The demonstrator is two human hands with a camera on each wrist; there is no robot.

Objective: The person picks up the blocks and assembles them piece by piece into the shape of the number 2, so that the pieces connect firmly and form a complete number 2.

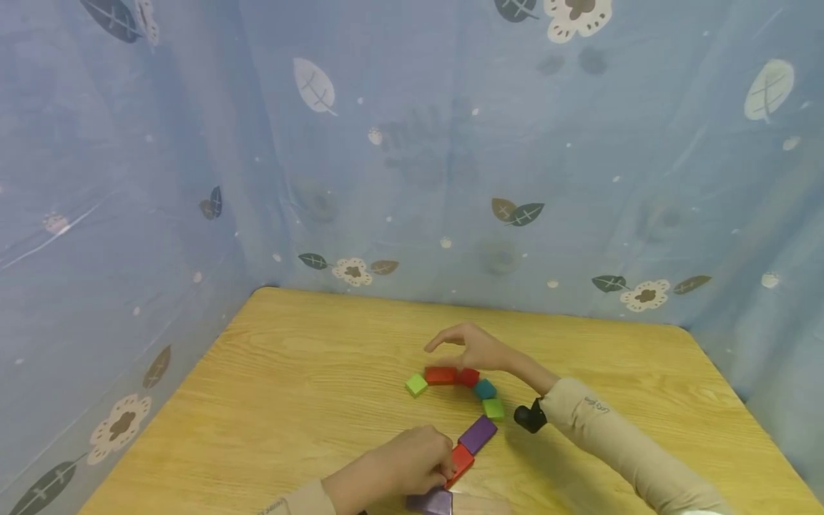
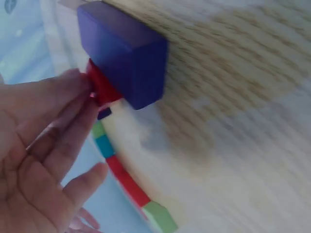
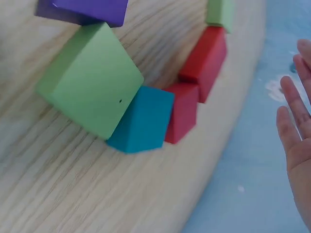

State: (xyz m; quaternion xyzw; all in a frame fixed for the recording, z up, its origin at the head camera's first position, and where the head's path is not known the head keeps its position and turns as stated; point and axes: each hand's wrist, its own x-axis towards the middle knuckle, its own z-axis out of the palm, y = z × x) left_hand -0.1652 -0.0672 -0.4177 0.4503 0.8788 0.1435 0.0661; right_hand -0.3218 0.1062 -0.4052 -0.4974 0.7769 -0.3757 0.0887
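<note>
A curved row of coloured wooden blocks lies on the table. My left hand (image 1: 415, 458) is at its near end, thumb and fingertips pinching a red block (image 2: 103, 90) between two purple blocks. The nearer purple block (image 1: 431, 501) is partly below the head view's edge; the farther purple block (image 1: 478, 434) touches the red one. My right hand (image 1: 479, 349), fingers apart and gently bent, hovers over the row's far end holding nothing. Beneath it are a long red block (image 1: 440, 375), a small red block (image 3: 183, 111), a teal block (image 3: 143, 119) and a green block (image 3: 92, 80).
Another green block (image 1: 416, 385) sits at the row's far left end. The wood-grain table (image 1: 309, 357) is bordered at the back and sides by a blue curtain (image 1: 399, 179) with leaf and flower prints. A black wrist camera (image 1: 531, 416) hangs below the right sleeve.
</note>
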